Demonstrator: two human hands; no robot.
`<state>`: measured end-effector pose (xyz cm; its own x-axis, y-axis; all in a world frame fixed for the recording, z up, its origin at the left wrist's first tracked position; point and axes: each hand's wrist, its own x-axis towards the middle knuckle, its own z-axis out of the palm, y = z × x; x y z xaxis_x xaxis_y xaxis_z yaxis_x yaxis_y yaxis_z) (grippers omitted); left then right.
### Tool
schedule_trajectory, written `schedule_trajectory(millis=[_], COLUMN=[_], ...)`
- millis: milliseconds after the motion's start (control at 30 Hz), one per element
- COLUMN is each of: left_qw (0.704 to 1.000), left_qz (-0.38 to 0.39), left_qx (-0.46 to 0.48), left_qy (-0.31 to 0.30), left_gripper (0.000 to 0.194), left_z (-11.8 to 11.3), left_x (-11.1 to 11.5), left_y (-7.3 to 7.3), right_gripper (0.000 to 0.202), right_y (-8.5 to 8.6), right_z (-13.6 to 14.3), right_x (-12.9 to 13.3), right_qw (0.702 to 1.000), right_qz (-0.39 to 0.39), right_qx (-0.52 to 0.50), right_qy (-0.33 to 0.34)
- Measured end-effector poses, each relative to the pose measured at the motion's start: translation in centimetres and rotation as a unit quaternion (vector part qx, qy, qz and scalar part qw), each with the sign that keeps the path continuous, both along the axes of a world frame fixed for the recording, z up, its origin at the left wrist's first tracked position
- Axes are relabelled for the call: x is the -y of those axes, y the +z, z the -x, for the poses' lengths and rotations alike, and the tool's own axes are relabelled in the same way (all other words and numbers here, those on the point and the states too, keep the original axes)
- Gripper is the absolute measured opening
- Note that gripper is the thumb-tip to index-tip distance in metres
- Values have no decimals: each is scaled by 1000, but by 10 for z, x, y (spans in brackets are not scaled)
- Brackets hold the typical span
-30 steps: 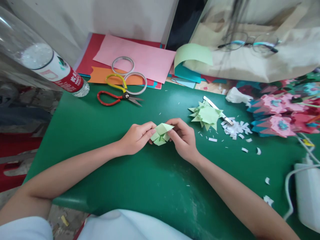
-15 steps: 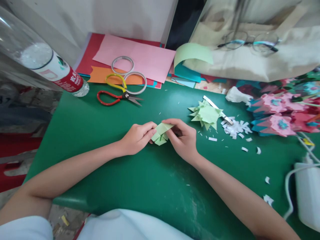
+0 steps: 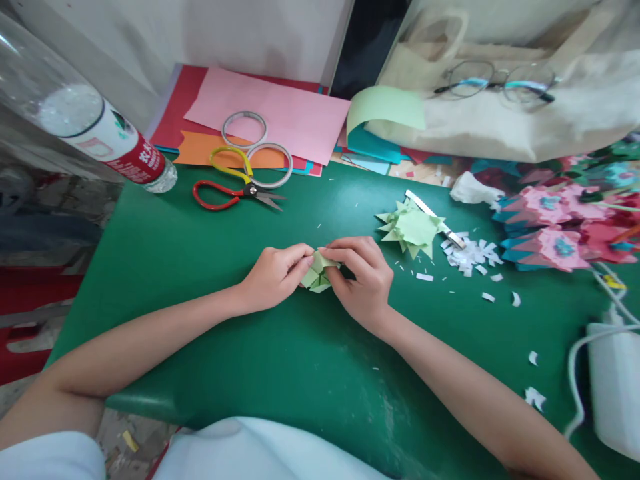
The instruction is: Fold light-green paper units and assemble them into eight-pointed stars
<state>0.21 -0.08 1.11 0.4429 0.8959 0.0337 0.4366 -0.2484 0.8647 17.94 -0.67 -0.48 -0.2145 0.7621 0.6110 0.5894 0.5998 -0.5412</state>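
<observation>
A small folded light green paper piece [image 3: 318, 275] is held between both hands over the green table. My left hand [image 3: 278, 276] pinches its left side, thumb and fingers together. On its right and upper edge, my right hand [image 3: 364, 280] grips it with curled fingers; part of the paper is hidden under them. Pointed green paper shapes [image 3: 413, 228] lie stacked to the right, touching a silver tool [image 3: 435, 220]. Scissors [image 3: 245, 193] with one red and one yellow handle lie open behind my left hand.
Two tape rolls [image 3: 271, 165] rest by coloured paper sheets [image 3: 270, 107]. A bottle [image 3: 135, 157] is at the left. White scraps [image 3: 473, 256], pink paper flowers [image 3: 560, 249] and a white device with a cable [image 3: 616, 387] are at the right. Glasses [image 3: 500, 85] lie on a cloth bag [image 3: 450, 127].
My right hand's fingers have moved slightly left over the paper, and the flap that stretched toward them is now folded down and more covered.
</observation>
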Motion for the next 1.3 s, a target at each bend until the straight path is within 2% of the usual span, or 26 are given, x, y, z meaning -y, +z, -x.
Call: schedule_trajectory(millis=[100, 267, 400, 567, 767, 933, 1100, 1300], left_qw=[1000, 1000, 1000, 1000, 998, 998, 999, 997], left_qz=[-6, -9, 6, 12, 23, 19, 0, 31], left_qx=[-5, -6, 5, 11, 38, 42, 13, 30], left_qy=[4, 7, 11, 16, 39, 35, 41, 66], left_gripper=[21, 20, 18, 15, 22, 23, 22, 26], left_z=[0, -1, -1, -2, -1, -1, -3, -1], left_x=[0, 0, 1, 1, 1, 2, 2, 1], left_y=[0, 0, 0, -1, -4, -3, -2, -3], right_gripper=[18, 15, 15, 17, 13, 13, 15, 24], right_y=[1, 5, 5, 5, 5, 2, 1, 4], right_z=[0, -1, -2, -1, -1, 0, 4, 2], right_x=[0, -1, -4, -2, -1, 0, 5, 6], right_qw=[1000, 985, 978, 984, 994, 996, 999, 987], right_qz=[18, 150, 170, 147, 95, 63, -14, -69], right_qx=[-1, -84, -108, -88, -44, -39, 35, 142], right_qy=[-2, 21, 55, 43, 38, 41, 24, 9])
